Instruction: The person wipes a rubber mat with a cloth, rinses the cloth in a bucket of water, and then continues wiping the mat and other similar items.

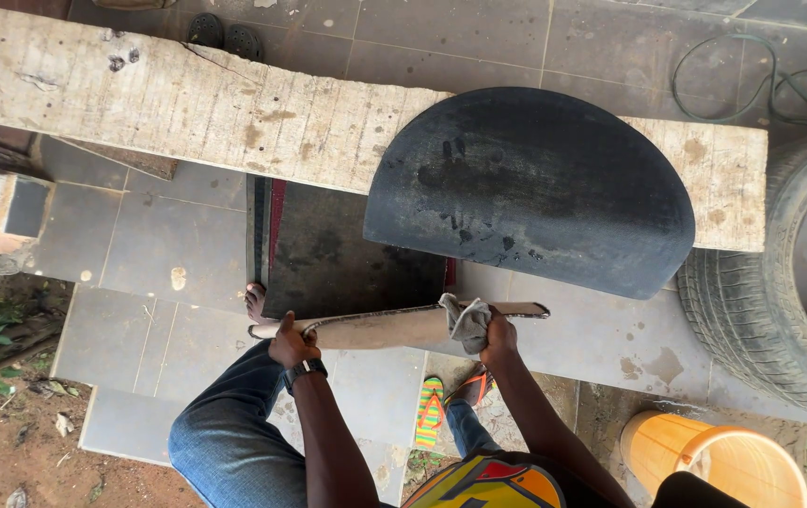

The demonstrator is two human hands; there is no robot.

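Note:
My left hand (pixel 291 344) grips the left end of a long tan curved panel (pixel 385 329) with a dark edge, held level in front of my knees. My right hand (pixel 496 337) presses a grey rag (pixel 467 322) against the panel near its right end. A watch (pixel 302 371) is on my left wrist. Beyond the panel, a black half-round rubber mat (pixel 530 188) rests on a long weathered wooden plank (pixel 168 99). Under the plank a dark floor mat (pixel 342 254) lies on the tiles.
A car tyre (pixel 761 301) lies at the right. An orange bucket (pixel 704 456) stands at the lower right. A green hose (pixel 751 89) coils at the top right. My foot (pixel 256 301) touches the floor mat, and a striped flip-flop (pixel 432 409) lies between my legs. Dirt and weeds border the tiles at left.

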